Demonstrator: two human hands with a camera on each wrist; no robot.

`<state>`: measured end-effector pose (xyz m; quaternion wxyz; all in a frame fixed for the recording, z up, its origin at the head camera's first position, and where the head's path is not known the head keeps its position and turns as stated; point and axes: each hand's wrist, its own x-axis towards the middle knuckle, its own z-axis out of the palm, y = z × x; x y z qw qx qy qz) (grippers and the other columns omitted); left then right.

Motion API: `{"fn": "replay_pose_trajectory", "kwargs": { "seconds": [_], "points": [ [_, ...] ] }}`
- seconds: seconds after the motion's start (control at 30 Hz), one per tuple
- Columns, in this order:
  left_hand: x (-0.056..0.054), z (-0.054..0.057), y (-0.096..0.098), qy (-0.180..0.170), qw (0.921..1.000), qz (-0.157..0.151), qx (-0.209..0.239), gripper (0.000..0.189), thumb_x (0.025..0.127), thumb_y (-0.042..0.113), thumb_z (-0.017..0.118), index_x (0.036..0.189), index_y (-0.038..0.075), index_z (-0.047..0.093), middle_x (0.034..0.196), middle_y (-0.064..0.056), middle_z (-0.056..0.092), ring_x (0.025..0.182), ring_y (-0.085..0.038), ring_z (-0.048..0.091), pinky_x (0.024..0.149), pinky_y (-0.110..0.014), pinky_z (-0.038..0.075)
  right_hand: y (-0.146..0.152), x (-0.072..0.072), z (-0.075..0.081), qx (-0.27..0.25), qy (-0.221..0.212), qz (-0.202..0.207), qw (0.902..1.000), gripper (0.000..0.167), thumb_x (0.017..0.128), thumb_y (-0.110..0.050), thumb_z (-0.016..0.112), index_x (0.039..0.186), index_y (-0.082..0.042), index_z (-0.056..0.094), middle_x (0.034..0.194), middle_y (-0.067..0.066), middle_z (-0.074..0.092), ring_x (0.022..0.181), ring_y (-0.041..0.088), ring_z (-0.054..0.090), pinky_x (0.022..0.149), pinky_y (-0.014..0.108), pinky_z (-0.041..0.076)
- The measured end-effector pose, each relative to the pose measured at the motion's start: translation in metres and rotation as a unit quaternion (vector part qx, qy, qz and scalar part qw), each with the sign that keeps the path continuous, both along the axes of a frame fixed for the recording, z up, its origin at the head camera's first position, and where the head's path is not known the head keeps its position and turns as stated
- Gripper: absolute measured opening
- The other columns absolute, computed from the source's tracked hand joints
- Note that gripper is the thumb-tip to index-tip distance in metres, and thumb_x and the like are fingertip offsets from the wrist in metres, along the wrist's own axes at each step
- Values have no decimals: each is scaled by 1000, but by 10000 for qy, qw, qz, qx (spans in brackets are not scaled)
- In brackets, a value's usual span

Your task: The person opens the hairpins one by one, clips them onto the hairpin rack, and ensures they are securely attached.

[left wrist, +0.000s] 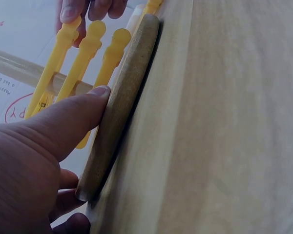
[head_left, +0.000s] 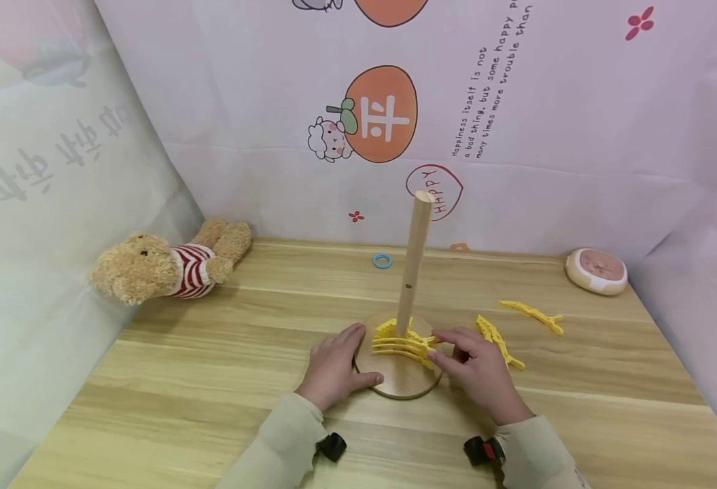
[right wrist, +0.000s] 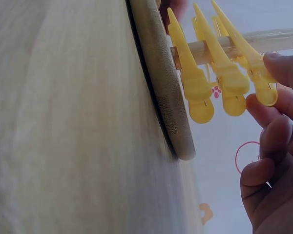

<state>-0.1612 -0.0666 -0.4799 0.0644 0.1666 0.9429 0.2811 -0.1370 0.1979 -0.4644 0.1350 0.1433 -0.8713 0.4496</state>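
A wooden stand has a round base (head_left: 399,385) and an upright post (head_left: 416,255). Three yellow alligator hair clips are stacked on the lower post, among them a middle clip (right wrist: 229,80) and a bottom clip (right wrist: 196,87). My right hand (head_left: 480,370) pinches the handle end of the top clip (right wrist: 256,66) between thumb and fingers, its jaws around the post. With my left hand (head_left: 334,363) I hold the base by its left rim, thumb at the near edge and fingers along the far side.
Two more yellow clips lie to the right, a nearer clip (head_left: 500,341) and a farther clip (head_left: 532,312). A blue ring (head_left: 382,261) lies behind the stand. At the left is a teddy bear (head_left: 171,265); a pink-and-white oval device (head_left: 597,270) sits back right.
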Motion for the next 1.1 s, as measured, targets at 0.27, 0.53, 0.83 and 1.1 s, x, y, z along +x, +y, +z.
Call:
{"fn": "replay_pose_trajectory", "kwargs": {
  "seconds": [0.27, 0.53, 0.83, 1.1],
  "points": [
    [0, -2, -1, -4, 10000, -1, 7, 91, 81, 53, 80, 152, 10, 44, 158, -6, 41, 136, -38, 44, 107, -59, 30, 0, 1, 0, 3, -234, -3, 9997, 33, 86, -14, 81, 116, -3, 74, 102, 2, 72, 65, 7, 51, 54, 24, 45],
    [0, -4, -1, -29, 10000, 29, 53, 91, 81, 52, 80, 152, 10, 43, 158, -6, 41, 137, -38, 43, 107, -59, 30, 5, 1, -1, -126, -627, 19, 9980, 40, 86, -26, 81, 121, -8, 72, 109, -1, 70, 68, 10, 54, 57, 25, 47],
    [-1, -4, -1, -113, 9999, 52, 44, 92, 81, 54, 79, 154, 12, 41, 159, -4, 39, 137, -37, 42, 107, -57, 30, 24, -2, 2, -306, -622, -90, 9976, 35, 88, -25, 80, 119, -13, 72, 94, 2, 64, 70, 13, 53, 60, 25, 46],
    [0, -3, -1, -92, 9999, 52, 29, 92, 81, 55, 78, 154, 12, 41, 159, -4, 39, 137, -37, 42, 106, -58, 31, 54, -5, 4, 196, -469, -852, 9951, 35, 93, -32, 74, 121, -11, 71, 107, 4, 67, 85, 10, 54, 73, 22, 44]
  ]
}}
